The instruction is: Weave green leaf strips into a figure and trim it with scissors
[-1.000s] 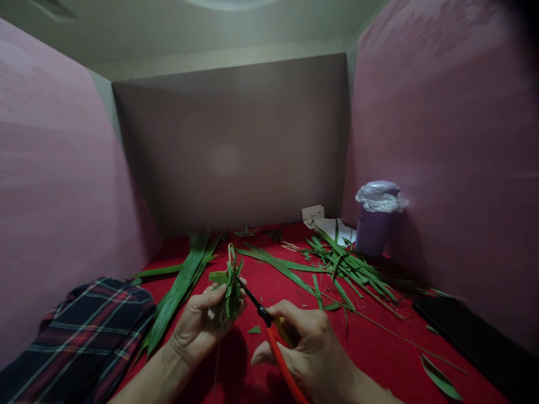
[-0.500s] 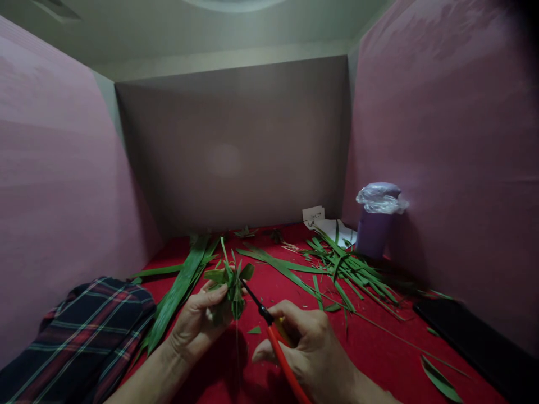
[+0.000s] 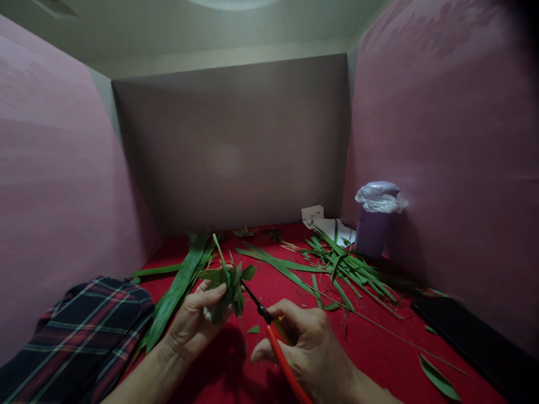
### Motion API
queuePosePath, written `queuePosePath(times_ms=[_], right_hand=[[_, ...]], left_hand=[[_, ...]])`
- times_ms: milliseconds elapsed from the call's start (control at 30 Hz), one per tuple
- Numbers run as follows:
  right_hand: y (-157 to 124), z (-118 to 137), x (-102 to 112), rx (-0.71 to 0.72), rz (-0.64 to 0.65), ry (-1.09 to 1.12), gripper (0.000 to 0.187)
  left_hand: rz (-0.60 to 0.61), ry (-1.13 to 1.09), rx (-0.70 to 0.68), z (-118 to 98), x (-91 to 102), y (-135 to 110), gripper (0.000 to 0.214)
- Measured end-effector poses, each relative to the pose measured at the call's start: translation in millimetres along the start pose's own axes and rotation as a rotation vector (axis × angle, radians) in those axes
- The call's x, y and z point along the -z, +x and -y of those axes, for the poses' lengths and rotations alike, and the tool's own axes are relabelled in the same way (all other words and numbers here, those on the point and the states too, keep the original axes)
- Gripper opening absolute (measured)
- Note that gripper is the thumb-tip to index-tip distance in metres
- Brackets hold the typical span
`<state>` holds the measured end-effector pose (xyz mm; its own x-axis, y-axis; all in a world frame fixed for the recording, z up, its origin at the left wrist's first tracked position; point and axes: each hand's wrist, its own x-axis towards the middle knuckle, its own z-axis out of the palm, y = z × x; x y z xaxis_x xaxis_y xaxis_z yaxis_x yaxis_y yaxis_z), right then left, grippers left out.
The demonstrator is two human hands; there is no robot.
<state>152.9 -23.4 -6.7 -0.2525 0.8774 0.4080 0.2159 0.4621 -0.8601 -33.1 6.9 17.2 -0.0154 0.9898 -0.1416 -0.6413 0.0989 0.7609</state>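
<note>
My left hand (image 3: 197,314) pinches a folded bundle of green leaf strips (image 3: 229,283) between thumb and fingers. A pale stem sticks up from the bundle, and short pointed ends spread to the right. My right hand (image 3: 307,342) is wrapped round narrow black-tipped snips (image 3: 275,348) with red-orange handles and a bit of yellow inside. The tips of the snips point up and left, close to the right side of the bundle. Whether their blades are apart is too small to tell. A small cut leaf piece (image 3: 253,329) lies on the red cloth (image 3: 261,384) between my hands.
Long leaf blades (image 3: 179,292) lie at left, beside a plaid cloth (image 3: 84,336). At right are a heap of leaf strips (image 3: 345,264), a purple container (image 3: 373,230) with clear plastic, white paper (image 3: 334,230), and a dark flat object (image 3: 471,345). Pink walls (image 3: 442,168) flank the space.
The leaf bundle has turned slightly, its stem leaning further left. A thin strand that hung beneath it no longer shows there. My right hand and the snips have hardly moved.
</note>
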Motion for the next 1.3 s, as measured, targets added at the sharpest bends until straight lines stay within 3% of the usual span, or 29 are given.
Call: queuePosePath(times_ms=[200, 667, 833, 1033, 1300], right_hand=[[-0.1, -4.5, -1.1, -0.002, 0.022, 0.005, 0.027], [-1.1, -5.4, -1.2, -0.034, 0.021, 0.038, 0.028], [-2.2, -8.3, -1.0, -0.018, 0.039, 0.084, 0.023], [0.0, -6.7, -1.8, -0.035, -0.013, 0.063, 0.023], [5.3, -7.1, 7.5, -0.1, -0.152, 0.039, 0.023]], left_hand=[[0.044, -0.009, 0.008, -0.6, 1.0, 2.0, 0.025], [-0.017, 0.015, -0.005, -0.8, -2.8, -0.5, 0.026], [0.068, 0.03, 0.012, -0.5, 0.1, 2.5, 0.026], [0.114, 0.017, 0.06, -2.1, 5.0, 5.0, 0.025], [0.009, 0.168, -0.023, -1.6, -0.4, 2.0, 0.023]])
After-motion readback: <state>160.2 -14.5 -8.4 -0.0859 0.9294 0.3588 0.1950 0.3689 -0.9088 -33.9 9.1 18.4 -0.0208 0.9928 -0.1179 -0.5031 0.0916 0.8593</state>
